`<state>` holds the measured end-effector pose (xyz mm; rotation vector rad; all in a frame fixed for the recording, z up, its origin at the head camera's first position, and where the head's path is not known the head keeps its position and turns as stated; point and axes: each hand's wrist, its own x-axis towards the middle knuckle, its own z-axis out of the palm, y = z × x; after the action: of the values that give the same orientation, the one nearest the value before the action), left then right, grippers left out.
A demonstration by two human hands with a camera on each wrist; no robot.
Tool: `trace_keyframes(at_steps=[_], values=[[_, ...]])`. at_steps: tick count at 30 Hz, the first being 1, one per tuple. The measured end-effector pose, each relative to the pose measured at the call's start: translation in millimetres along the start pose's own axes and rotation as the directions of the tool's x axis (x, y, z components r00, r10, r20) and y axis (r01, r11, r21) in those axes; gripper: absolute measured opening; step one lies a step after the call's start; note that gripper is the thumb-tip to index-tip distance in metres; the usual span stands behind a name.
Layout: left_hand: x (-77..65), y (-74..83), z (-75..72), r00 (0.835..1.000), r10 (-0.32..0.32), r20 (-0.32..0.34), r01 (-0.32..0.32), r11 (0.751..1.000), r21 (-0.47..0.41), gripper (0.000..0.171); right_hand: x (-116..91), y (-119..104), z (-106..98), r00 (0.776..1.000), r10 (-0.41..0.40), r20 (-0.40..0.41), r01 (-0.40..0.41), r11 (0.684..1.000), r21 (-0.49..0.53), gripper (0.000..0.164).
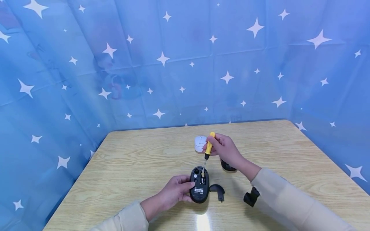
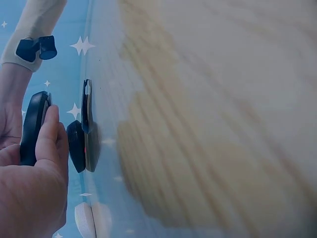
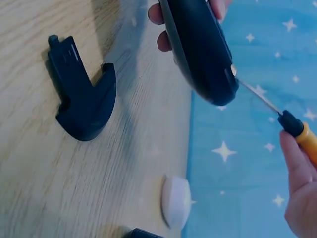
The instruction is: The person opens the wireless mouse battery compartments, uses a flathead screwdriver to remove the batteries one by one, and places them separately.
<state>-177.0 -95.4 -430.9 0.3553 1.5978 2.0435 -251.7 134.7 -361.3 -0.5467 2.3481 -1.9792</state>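
My left hand [image 1: 177, 190] grips a black computer mouse [image 1: 199, 196] by its side, above the table, its underside turned up and the battery compartment uncovered. A screwdriver [image 1: 209, 146] with a yellow handle is held in my right hand [image 1: 228, 150]. Its metal tip reaches the upper end of the mouse's compartment; a small light-coloured piece shows there, too small to identify. In the right wrist view, the screwdriver [image 3: 292, 124] meets the end of the mouse [image 3: 198, 49]. To the right of the mouse lies the black curved battery cover [image 3: 86, 106], on the tabletop.
A white mouse [image 1: 200, 143] stands on the wooden table [image 1: 138, 160], behind the held one. Partly hidden by my right hand is another dark rounded object [image 1: 227, 166]. A black wrist camera [image 1: 251, 196] sits at the right sleeve. A starry blue curtain [image 1: 185, 64] hangs behind the table.
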Motion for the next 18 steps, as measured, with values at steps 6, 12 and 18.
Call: trace_keyframes(at_steps=[6, 12, 18], values=[[0.3, 0.6, 1.8, 1.0, 0.001, -0.005, -0.001, 1.0, 0.003, 0.042, 6.3, 7.0, -3.5, 0.992, 0.126, -0.011, -0.125, 0.99, 0.063, 0.043], [-0.4, 0.6, 3.3, 1.0, 0.001, -0.001, -0.001, 1.0, 0.008, 0.043, 8.1, 13.3, -5.0, 0.978, 0.207, -0.008, -0.204, 0.968, 0.146, 0.038], [-1.2, -0.2, 4.1, 1.0, 0.002, 0.007, -0.002, 1.0, 0.006, 0.044, 7.9, 18.7, -5.9, 0.971, 0.238, 0.025, -0.238, 0.948, 0.213, 0.036]])
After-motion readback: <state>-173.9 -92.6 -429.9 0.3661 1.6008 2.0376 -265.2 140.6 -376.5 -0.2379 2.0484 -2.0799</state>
